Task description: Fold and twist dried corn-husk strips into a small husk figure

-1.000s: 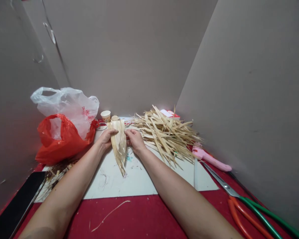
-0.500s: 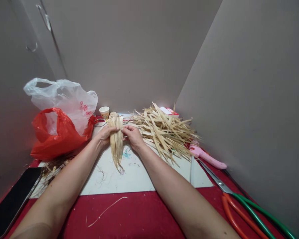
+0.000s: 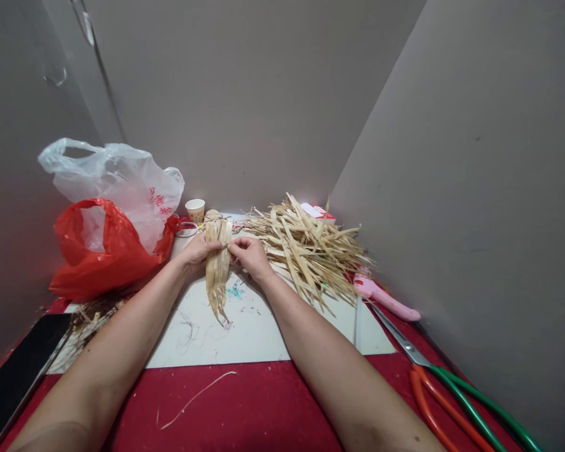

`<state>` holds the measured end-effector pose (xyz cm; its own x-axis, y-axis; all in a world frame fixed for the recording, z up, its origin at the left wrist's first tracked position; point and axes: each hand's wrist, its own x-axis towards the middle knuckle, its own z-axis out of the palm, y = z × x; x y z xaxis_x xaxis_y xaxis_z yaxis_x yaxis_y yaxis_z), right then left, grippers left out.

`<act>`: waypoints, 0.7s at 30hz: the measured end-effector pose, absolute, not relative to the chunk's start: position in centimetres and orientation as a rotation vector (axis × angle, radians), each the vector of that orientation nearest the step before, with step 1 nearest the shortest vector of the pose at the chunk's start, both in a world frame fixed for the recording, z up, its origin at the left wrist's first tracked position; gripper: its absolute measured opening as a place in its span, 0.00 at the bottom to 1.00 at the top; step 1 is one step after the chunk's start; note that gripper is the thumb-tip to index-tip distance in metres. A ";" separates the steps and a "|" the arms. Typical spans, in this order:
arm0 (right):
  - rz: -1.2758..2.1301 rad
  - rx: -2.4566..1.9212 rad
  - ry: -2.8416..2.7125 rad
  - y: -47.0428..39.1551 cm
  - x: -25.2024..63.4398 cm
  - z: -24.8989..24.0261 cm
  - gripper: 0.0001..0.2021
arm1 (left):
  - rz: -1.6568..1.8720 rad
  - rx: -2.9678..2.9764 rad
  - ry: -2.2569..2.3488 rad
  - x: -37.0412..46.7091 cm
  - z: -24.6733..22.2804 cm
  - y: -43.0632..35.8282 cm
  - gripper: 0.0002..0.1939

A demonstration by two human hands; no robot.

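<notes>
A flat bundle of dried, straw-coloured leaf strips [image 3: 218,276] hangs upright over the white board [image 3: 263,333], its lower ends tapering and splitting. My left hand [image 3: 198,250] grips the bundle from its left side, thumb across the front and the other fingers hidden behind. At the right edge of the bundle, my right hand [image 3: 248,254] pinches with thumb and forefinger, seemingly on the strips' edge. Just right of that hand lies a big heap of loose dried leaf strips [image 3: 306,251].
Red and clear plastic bags [image 3: 106,251] stand at the left behind a phone [image 3: 23,376]. A paper cup [image 3: 195,210] is at the back. On the right lie a pink-handled tool [image 3: 386,298] and large scissors [image 3: 424,358]. Grey walls enclose the red-covered table [image 3: 226,408].
The view has shifted slightly, so most things sit a little further left. Both hands stay on the bundle, whose lower ends have turned and spread a little.
</notes>
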<state>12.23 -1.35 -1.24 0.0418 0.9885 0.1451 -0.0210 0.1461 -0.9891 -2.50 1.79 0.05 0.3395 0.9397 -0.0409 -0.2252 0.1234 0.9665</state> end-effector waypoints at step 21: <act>1.468 -0.606 -0.687 -2.4 17.3 5.4 0.14 | 1.332 0.519 0.822 -4.1 0.1 3.8 0.13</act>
<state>17.34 -2.42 5.40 -0.0169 0.9987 0.0480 -0.6763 0.0239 -0.7362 -4.07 3.83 0.13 0.0282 0.9745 -0.2227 -0.6359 0.1894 0.7482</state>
